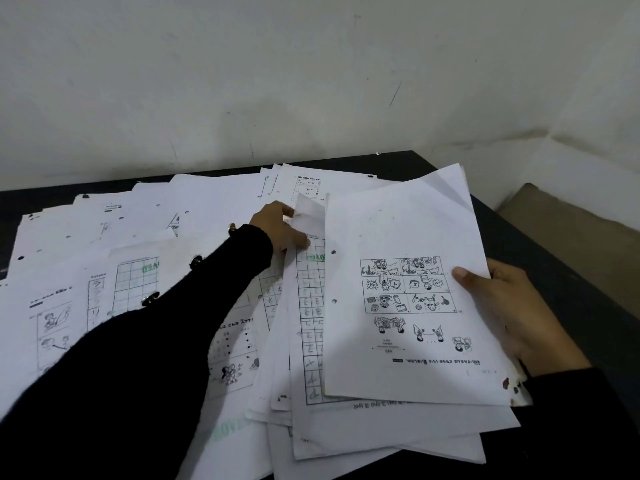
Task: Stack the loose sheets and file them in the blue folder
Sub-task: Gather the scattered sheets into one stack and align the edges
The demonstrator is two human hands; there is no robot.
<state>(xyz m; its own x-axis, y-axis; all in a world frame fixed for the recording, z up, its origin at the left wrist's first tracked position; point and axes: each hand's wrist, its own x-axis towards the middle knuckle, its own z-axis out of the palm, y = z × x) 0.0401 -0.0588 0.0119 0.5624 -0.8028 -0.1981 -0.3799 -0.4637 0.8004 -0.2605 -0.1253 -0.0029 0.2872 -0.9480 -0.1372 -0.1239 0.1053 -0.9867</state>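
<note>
Many loose printed sheets (104, 237) lie spread over a dark table (554, 271). My right hand (502, 306) grips a stack of sheets (398, 237) by its right edge, thumb on top; the top page shows a grid of cartoon panels. My left hand (280, 230), in a black sleeve, reaches across the table and pinches the upper edge of a gridded sheet (308, 289) that sticks out from under the held stack. No blue folder is in view.
A white wall (311, 81) rises right behind the table. Past the table's right edge lies a beige cushion or seat (571, 237). More sheets overlap at the front of the table (381, 438), under the held stack.
</note>
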